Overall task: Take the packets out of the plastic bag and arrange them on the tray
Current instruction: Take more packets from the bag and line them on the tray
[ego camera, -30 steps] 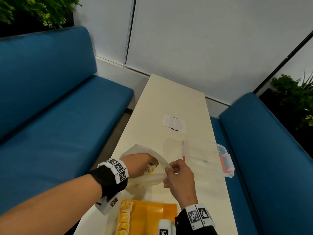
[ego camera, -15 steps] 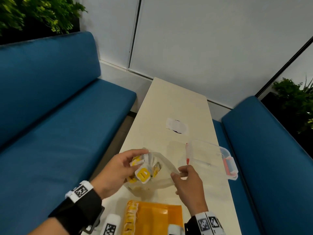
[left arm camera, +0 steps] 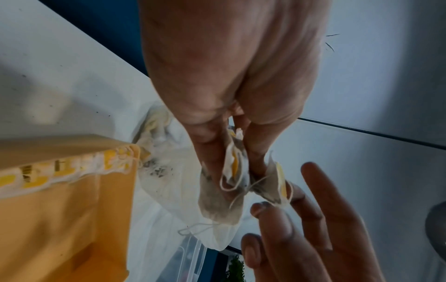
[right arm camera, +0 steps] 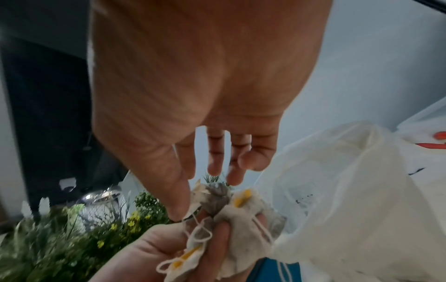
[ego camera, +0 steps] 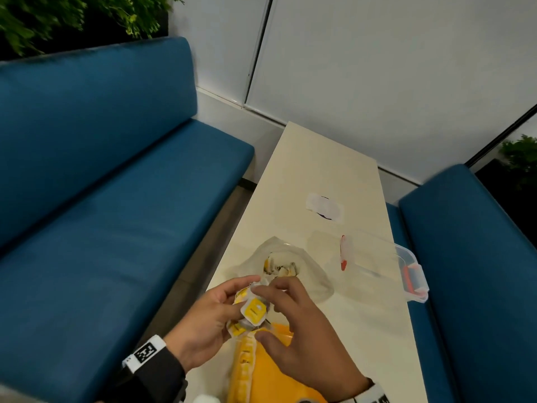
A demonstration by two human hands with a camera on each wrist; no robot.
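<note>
Your left hand (ego camera: 209, 321) has its fingers curled round a small bunch of packets (ego camera: 253, 309) — tea-bag-like sachets with yellow tags and loose strings — held just above the near end of the orange tray (ego camera: 279, 376). Your right hand (ego camera: 293, 338) reaches in from the other side with its fingers spread and only lightly bent; the thumb and forefinger tips are at the bunch, but whether they have closed on a packet cannot be told from any view.

The plastic bag (ego camera: 311, 274) lies slumped on the table (ego camera: 319, 170) just beyond your hands, mouth open, with more packets (ego camera: 280, 269) showing inside. A row of packets already lines the tray's left edge (ego camera: 242, 362).

What could go wrong from here is mostly about the strings. In the wrist views they loop across one another between the sachets (right arm camera: 217, 213), so pulling one packet free would probably drag a neighbour with it and drop it on the table or off the edge beside you. Separate them low over the tray, not in the air. The sachets look thin and soft — tugging on the string rather than the body may tear it. The bag is unsupported too, so reaching back in one-handed could tip its contents out.
</note>
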